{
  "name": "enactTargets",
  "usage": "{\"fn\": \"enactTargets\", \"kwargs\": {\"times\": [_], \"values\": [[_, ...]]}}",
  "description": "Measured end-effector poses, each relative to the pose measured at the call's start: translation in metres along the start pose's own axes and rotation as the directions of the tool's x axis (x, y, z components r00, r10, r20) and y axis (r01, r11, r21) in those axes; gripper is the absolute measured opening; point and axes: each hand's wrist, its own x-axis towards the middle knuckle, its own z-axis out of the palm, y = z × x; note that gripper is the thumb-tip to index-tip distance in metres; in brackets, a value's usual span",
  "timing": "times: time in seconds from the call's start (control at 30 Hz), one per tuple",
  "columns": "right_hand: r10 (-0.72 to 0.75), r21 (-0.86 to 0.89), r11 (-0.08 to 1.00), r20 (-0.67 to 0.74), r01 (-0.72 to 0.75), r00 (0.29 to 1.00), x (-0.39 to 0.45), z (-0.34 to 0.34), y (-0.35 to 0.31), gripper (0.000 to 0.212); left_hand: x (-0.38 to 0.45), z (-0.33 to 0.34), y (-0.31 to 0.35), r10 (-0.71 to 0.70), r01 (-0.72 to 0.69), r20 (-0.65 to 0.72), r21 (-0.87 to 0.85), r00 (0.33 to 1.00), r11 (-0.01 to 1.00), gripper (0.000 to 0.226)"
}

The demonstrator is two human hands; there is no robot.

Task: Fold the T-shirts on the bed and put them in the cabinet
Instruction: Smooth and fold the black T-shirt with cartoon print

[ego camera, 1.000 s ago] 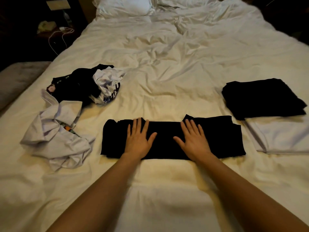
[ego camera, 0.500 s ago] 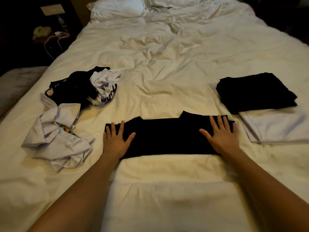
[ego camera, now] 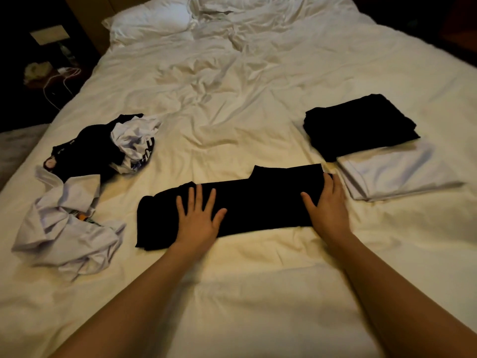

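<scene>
Left hand (ego camera: 197, 218) slides inward from the black T-shirt (ego camera: 258, 202) left end, right hand (ego camera: 329, 205) now at right edge, fingers seemingly curling over it

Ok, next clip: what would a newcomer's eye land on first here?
Probably the long black T-shirt folded into a strip at the near middle of the white bed, with the left hand and right hand pressed flat on it. Next, the folded black-and-white stack to the right and the crumpled shirts to the left.

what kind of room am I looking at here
Most likely a bedroom, possibly a hotel room. A large bed with rumpled white bedding fills the view, pillows lie at its head, and a dim nightstand with a cable stands beside it.
</scene>
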Motion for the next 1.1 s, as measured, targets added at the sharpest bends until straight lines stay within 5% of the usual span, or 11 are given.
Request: {"fn": "enactTargets", "kwargs": {"times": [0.17, 0.33, 0.43, 0.57, 0.7, 0.8, 0.97, 1.1], "values": [[0.1, 0.169, 0.981, -0.037, -0.092, 0.994, -0.008, -0.009, 0.0, 0.068, 0.009, -0.002, 0.081, 0.106, -0.092, 0.1, -0.136, 0.989, 0.986, 0.083], [0.256, 0.135, 0.96, -0.069, -0.245, 0.964, -0.012, -0.017, 0.004, 0.063, 0.029, -0.01, 0.155, 0.185, -0.158, 0.157, -0.169, 0.97, 0.973, 0.066], [0.326, 0.175, 0.931, -0.005, -0.32, 0.945, -0.011, -0.025, 0.008, 0.063, 0.04, -0.02, 0.195, 0.252, -0.18, 0.181, -0.339, 0.951, 0.924, 0.058], [0.382, 0.258, 0.88, 0.118, -0.4, 0.917, -0.013, -0.035, 0.01, 0.036, 0.049, -0.039, 0.241, 0.084, 0.029, 0.182, -0.548, 0.98, 0.836, 0.064], [0.381, 0.262, 0.866, 0.207, -0.426, 0.901, -0.014, -0.036, 0.011, 0.021, 0.049, -0.054, 0.275, -0.068, 0.113, 0.12, -0.421, 0.99, 0.9, 0.07], [0.302, 0.358, 0.872, 0.141, -0.333, 0.943, -0.019, -0.033, 0.008, 0.011, 0.061, -0.062, 0.286, -0.078, 0.157, 0.211, -0.394, 0.974, 0.906, 0.085], [0.281, 0.581, 0.775, 0.036, -0.249, 0.959, -0.029, -0.036, -0.004, 0.008, 0.073, -0.074, 0.28, -0.082, 0.187, 0.234, -0.476, 0.969, 0.859, 0.026], [0.324, 0.653, 0.725, -0.039, -0.221, 0.945, -0.032, -0.037, -0.009, 0.017, 0.072, -0.083, 0.272, -0.04, 0.211, 0.244, -0.731, 0.969, 0.649, 0.012]]}}
